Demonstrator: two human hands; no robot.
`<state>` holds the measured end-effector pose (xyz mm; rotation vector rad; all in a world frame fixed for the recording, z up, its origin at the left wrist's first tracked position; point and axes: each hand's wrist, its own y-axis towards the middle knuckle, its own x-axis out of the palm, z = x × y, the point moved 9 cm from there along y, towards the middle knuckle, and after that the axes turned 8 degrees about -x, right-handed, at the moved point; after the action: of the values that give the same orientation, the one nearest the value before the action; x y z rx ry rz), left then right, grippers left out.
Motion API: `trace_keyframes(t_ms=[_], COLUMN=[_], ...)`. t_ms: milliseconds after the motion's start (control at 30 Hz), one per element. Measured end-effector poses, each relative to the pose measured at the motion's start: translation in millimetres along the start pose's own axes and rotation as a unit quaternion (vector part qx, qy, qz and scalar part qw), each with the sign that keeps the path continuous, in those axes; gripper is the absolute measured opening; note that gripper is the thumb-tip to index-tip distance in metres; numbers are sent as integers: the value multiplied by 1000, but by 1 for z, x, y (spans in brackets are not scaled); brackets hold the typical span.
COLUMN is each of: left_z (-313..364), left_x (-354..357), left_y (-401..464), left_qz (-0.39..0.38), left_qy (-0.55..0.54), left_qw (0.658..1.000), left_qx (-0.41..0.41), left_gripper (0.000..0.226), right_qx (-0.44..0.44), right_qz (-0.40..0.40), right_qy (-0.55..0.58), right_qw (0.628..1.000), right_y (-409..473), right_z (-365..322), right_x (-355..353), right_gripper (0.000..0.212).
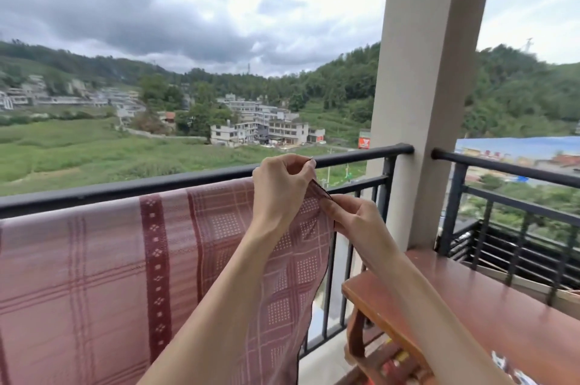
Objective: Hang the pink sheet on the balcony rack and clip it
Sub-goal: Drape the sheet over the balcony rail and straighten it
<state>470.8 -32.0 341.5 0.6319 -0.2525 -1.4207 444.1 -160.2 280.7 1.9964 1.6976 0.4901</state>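
The pink checked sheet (103, 275) hangs over the black balcony rail (131, 188), spreading from the left edge to near the pillar. My left hand (279, 187) pinches the sheet's dark-hemmed right edge up by the rail top. Just below and to the right, my right hand (354, 221) pinches the same hem. No clip can be seen in either hand.
A beige pillar (430, 86) stands right of the sheet. A reddish wooden bench or table (470, 300) sits at lower right beside the railing. A second rail section (508, 168) continues past the pillar. Fields, buildings and hills lie beyond.
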Motion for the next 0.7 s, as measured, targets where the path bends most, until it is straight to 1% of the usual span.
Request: trace_keyframes(t_ms=[200,300,333,400,500,633,700], left_z=[4,7,8,9,10,9,12], left_x=[10,12,13,12,-1,-18,-22], left_y=[-6,-11,-13,-21,-35,-46,-47], left_qz=[45,30,19,23,81,126,142], left_qy=[39,55,71,113,192,294,329], left_qw=[997,997,996,991,975,944,928], left_qx=[45,48,53,63,83,86,98], left_gripper=[11,13,13,14,15,18,18], right_qx=[17,38,46,65,82,98,103], right_qz=[-66,-89,-90,-100,-113,-108,-106], right_qy=[33,91,111,157,171,137,121], right_qw=[997,991,989,980,975,980,982], right_y=[12,13,13,13,15,20,26], right_z=[28,35,38,40,32,26,23], right_x=[-5,0,1,4,8,12,14], right_gripper=[18,18,19,18,17,30,25])
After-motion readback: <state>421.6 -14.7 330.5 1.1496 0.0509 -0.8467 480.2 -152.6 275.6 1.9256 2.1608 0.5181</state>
